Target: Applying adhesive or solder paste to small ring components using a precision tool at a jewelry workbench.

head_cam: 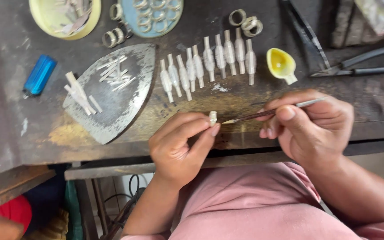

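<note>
Scarred dark workbench (245, 100), viewed from above. Left hand (178, 146) pinches a small white wrapped piece (213, 117) at its fingertips. Right hand (312, 126) grips a thin brush (267, 113), long axis near-horizontal, tip just right of the piece. Blue lighter (40, 74) far left; yellow cup (281, 64) above.

The worktop (254, 100) looks like dark, scuffed, matt wood. The flat plate (116, 95) is dull scratched metal; the small dish (282, 64) is glossy yellow.
</note>
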